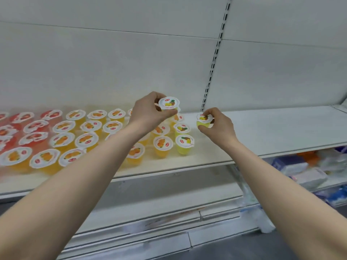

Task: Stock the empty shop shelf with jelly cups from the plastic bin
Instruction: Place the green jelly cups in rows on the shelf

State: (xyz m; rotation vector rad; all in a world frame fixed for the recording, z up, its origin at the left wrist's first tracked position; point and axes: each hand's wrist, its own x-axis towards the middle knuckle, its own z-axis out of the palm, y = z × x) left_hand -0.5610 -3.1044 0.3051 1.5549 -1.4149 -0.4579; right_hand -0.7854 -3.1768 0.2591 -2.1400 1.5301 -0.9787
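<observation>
Both hands pinch a yellow jelly cup each. From the head view, I see the left hand (150, 110) holding the left cup (169, 103) by its rim, raised above the back of the yellow row (185, 142). The right hand (218, 126) grips the right cup (204, 121), which sits low at the shelf (272, 128), just right of that row; I cannot tell whether its base touches. Red cups (28, 126) and orange cups (90, 126) fill the shelf's left part in rows, ending at the yellow ones. The bin is out of view. I judge this the placing step, with the task roughly half done. Next, each cup needs setting down upright, in line with its neighbours, before the fingers let go, without knocking the cups already standing.
</observation>
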